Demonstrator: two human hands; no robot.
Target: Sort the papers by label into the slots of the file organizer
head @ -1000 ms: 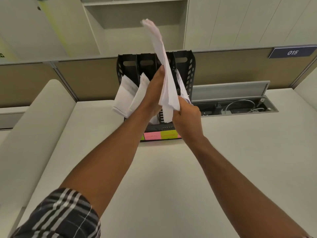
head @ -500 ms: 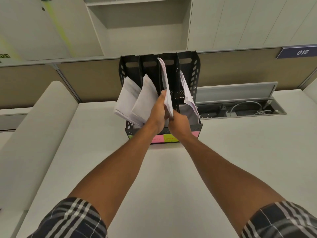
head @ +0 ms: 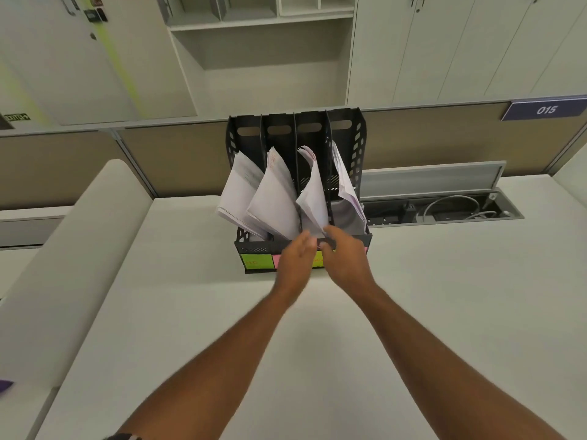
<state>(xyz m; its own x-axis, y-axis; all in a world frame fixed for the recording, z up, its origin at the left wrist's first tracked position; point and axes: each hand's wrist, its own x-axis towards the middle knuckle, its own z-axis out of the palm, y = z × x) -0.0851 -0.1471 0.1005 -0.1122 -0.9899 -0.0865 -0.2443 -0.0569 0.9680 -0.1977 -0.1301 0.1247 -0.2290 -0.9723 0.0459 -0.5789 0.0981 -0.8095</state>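
A black file organizer (head: 346, 128) with several slots stands at the back of the white desk. Each slot holds a bundle of white papers leaning forward: far-left bundle (head: 236, 188), second bundle (head: 276, 195), third bundle (head: 313, 198), right bundle (head: 347, 192). Green, pink and yellow sticky labels (head: 256, 261) line its front lip. My left hand (head: 295, 260) and my right hand (head: 344, 257) hover just in front of the organizer's front edge, fingers spread, holding nothing. The right hand's fingertips are near the bottom of the third bundle.
An open cable tray (head: 444, 211) with wires and a power strip lies right of the organizer. A beige partition (head: 178, 160) runs behind the desk, with cabinets and shelves above. A rounded white ledge (head: 79, 233) borders the desk on the left.
Both hands held a bundle of papers up, lowered it into the third slot, then let go and pulled back toward the front of the organizer.
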